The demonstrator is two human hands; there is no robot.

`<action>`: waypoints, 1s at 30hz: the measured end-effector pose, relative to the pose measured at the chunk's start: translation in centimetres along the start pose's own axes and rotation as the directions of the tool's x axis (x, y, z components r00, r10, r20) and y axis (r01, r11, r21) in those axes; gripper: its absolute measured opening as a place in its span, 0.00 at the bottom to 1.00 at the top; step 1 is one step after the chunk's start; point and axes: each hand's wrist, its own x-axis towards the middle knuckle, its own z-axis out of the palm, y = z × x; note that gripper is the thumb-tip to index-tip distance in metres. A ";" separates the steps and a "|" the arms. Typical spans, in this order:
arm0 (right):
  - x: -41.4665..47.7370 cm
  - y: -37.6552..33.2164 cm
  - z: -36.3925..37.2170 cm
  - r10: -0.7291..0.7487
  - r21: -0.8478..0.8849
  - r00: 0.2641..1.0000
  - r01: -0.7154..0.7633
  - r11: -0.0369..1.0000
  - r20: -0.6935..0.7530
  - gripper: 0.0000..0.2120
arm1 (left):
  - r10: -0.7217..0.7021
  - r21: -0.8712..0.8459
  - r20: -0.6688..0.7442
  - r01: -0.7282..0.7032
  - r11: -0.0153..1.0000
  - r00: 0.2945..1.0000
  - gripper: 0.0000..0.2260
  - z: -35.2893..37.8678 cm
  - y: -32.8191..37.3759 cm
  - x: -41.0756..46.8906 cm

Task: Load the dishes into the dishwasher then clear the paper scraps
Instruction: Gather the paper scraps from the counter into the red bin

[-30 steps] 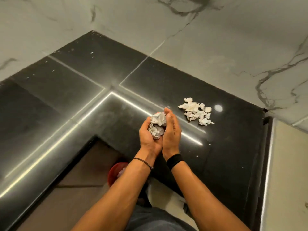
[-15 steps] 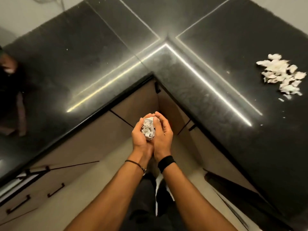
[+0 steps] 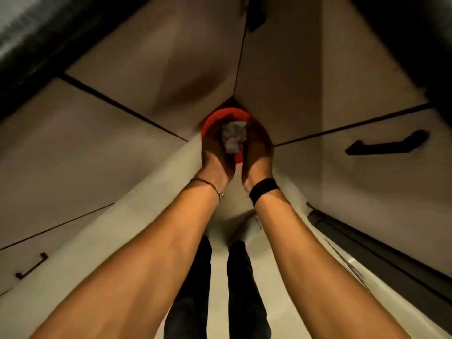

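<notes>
A crumpled wad of white paper scraps [image 3: 231,139] sits cupped between the left hand [image 3: 216,156] and right hand [image 3: 258,149], both palms curved in against it, directly above the open mouth of a red bin [image 3: 221,116]. The bin stands on the pale floor [image 3: 151,216] in the inner corner where beige cabinet fronts [image 3: 97,143] meet; a black drawer handle [image 3: 386,144] shows at right.
</notes>
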 end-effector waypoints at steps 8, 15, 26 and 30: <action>0.4 1.6 -2.1 -0.050 -0.077 0.999 0.050 0.996 0.008 0.10 | 0.035 0.126 0.024 -0.038 0.991 0.999 0.11 -2.6 1.9 0.0; -9.2 -4.7 -2.7 -0.088 -0.195 0.996 0.093 0.976 0.035 0.06 | 0.136 0.335 0.051 -0.145 0.931 0.989 0.12 0.0 4.1 -10.4; -26.0 -21.2 -8.0 -0.490 -0.115 0.834 0.529 0.841 0.253 0.14 | 0.310 0.498 0.519 -0.576 0.648 0.797 0.12 7.6 6.9 -31.6; -27.3 -24.0 -10.1 -0.543 -0.096 0.802 0.579 0.810 0.250 0.14 | 0.317 0.495 0.602 -0.654 0.572 0.733 0.12 10.7 6.6 -33.6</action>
